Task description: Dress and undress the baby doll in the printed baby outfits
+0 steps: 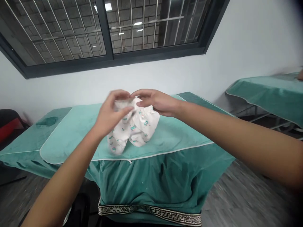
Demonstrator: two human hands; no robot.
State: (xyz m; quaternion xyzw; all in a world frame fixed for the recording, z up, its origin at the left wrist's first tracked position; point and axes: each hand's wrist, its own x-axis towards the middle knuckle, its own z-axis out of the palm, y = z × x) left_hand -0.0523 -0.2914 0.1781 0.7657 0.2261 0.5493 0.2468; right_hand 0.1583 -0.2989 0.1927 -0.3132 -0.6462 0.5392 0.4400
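Observation:
A pair of small white baby pants (144,126) with a teal print hangs above the massage-style bed, its two short legs downward and its gathered waist up. My left hand (112,110) is curled around the left side of the waist, thumb across the front, slightly blurred. From the right, my right hand (157,101) grips the top of the waist between thumb and fingers. The fingertips of both hands nearly meet there. Fabric behind my left fingers is partly hidden and smeared by motion.
Below lies a light teal sheet (78,135) over a darker green bed cover (151,179) with a patterned trim. A barred window (109,56) is in the wall ahead. Another covered bed (267,94) stands at right; a dark chair (10,123) with red is at left.

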